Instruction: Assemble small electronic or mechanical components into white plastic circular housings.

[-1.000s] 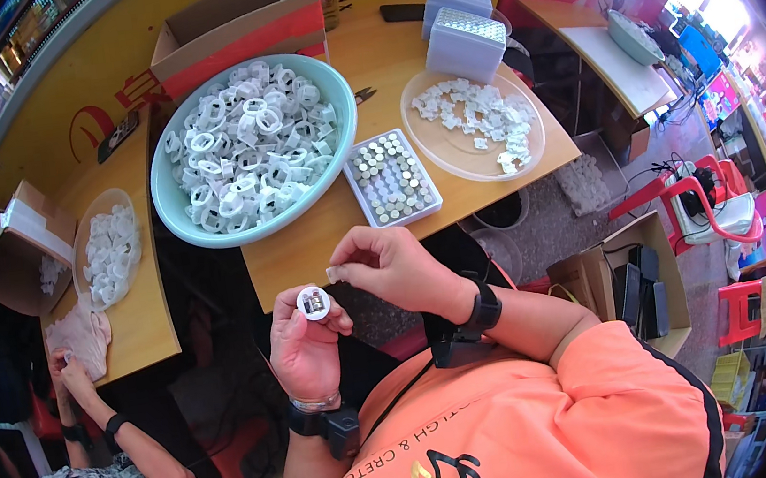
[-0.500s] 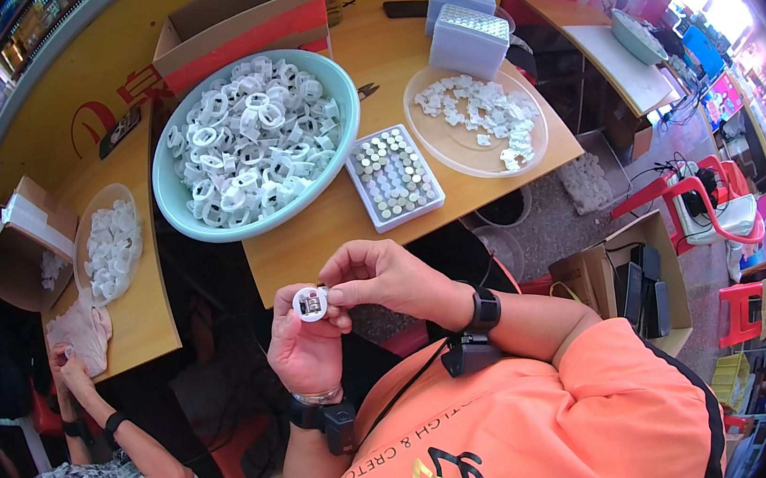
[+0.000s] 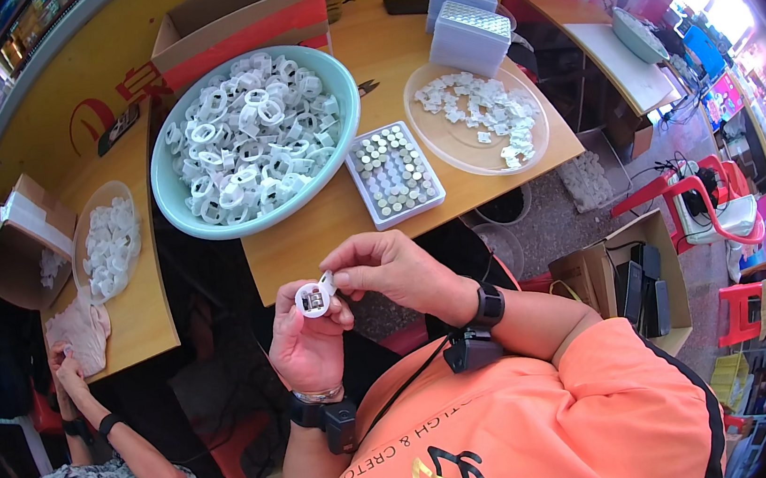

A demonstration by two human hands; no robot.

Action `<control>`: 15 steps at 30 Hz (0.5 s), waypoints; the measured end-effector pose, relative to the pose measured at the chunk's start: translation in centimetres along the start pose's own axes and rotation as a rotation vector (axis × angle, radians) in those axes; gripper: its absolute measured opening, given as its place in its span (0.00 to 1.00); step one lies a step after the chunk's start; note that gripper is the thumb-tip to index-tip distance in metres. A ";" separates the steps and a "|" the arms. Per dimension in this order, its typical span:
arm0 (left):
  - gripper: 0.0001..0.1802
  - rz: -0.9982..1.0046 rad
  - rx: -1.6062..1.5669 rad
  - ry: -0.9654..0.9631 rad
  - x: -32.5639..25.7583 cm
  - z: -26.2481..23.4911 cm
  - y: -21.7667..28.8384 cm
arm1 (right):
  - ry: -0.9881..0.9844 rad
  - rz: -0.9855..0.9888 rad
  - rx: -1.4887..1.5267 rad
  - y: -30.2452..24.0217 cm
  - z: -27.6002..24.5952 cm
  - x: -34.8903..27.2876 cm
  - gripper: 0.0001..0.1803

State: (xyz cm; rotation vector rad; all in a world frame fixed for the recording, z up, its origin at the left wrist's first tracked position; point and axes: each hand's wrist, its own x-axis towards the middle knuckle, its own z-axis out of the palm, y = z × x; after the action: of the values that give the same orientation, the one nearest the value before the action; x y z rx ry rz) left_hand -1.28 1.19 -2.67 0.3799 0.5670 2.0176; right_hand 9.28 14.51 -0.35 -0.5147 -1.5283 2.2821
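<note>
My left hand is closed around a small round white plastic housing, its open face turned up. Dark and metallic parts show inside that housing. Just beside it, my right hand pinches a small white plastic piece at the housing's upper right rim; whether the two are joined I cannot tell. Beyond my hands, a white tray holds rows of silver button cells. A large pale-green basin at the far left is heaped with white plastic ring-shaped parts.
A clear round lid bears small white pieces. Behind it stand translucent plastic boxes; a cardboard box is behind the basin. At left, another person's hands work by a side table. A carton stands at right.
My right fingers have shifted slightly up and away from the housing's rim, and the small white piece between them now shows more. My left hand has moved slightly right with the housing.
</note>
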 end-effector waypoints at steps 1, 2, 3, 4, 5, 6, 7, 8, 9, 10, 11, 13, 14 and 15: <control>0.16 -0.004 0.013 0.008 0.0 0.1 0.0 | -0.001 0.001 0.000 -0.2 -0.1 0.1 0.12; 0.16 -0.003 0.012 0.009 0.1 0.0 0.0 | 0.021 -0.015 -0.033 -0.6 -0.3 0.1 0.11; 0.16 -0.017 0.014 0.019 0.1 0.0 0.0 | 0.042 -0.032 -0.065 -1.0 -0.5 0.2 0.11; 0.16 -0.031 0.015 0.029 0.1 0.0 0.0 | 0.051 -0.059 -0.079 -1.2 -0.6 0.3 0.09; 0.16 -0.030 0.015 0.031 0.1 -0.1 0.0 | 0.050 -0.057 -0.078 -1.5 -0.6 0.3 0.09; 0.15 -0.059 0.050 0.051 0.1 -0.1 0.0 | 0.057 -0.069 -0.107 -1.8 -0.5 0.3 0.08; 0.15 -0.087 0.084 0.072 0.1 -0.1 -0.1 | 0.064 -0.081 -0.136 -1.9 -0.4 0.2 0.07; 0.15 -0.087 0.084 0.073 0.1 -0.2 -0.2 | 0.064 -0.080 -0.136 -1.9 -0.3 0.2 0.07; 0.15 -0.091 0.113 0.073 0.2 -0.3 -0.3 | 0.040 -0.140 -0.227 -1.8 -0.2 0.1 0.06; 0.15 -0.095 0.141 0.073 0.2 -0.4 -0.4 | 0.016 -0.200 -0.318 -1.8 -0.1 0.1 0.05; 0.15 -0.097 0.141 0.074 0.2 -0.4 -0.4 | 0.017 -0.198 -0.317 -2.2 0.1 -0.1 0.05; 0.14 -0.082 0.161 0.047 0.2 -0.5 -0.5 | -0.011 -0.246 -0.516 -2.9 0.6 -0.5 0.04; 0.14 -0.083 0.162 0.049 0.2 -0.6 -0.4 | -0.011 -0.244 -0.515 -2.9 0.6 -0.5 0.04; 0.14 -0.087 0.158 0.038 0.2 -0.6 -0.4 | -0.005 -0.271 -0.567 -2.8 0.5 -0.5 0.04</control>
State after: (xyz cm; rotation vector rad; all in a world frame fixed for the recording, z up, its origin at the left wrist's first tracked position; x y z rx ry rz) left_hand -1.34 1.36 -3.35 0.4060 0.7571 1.9059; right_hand 9.67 14.86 2.49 -0.4066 -2.1053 1.6381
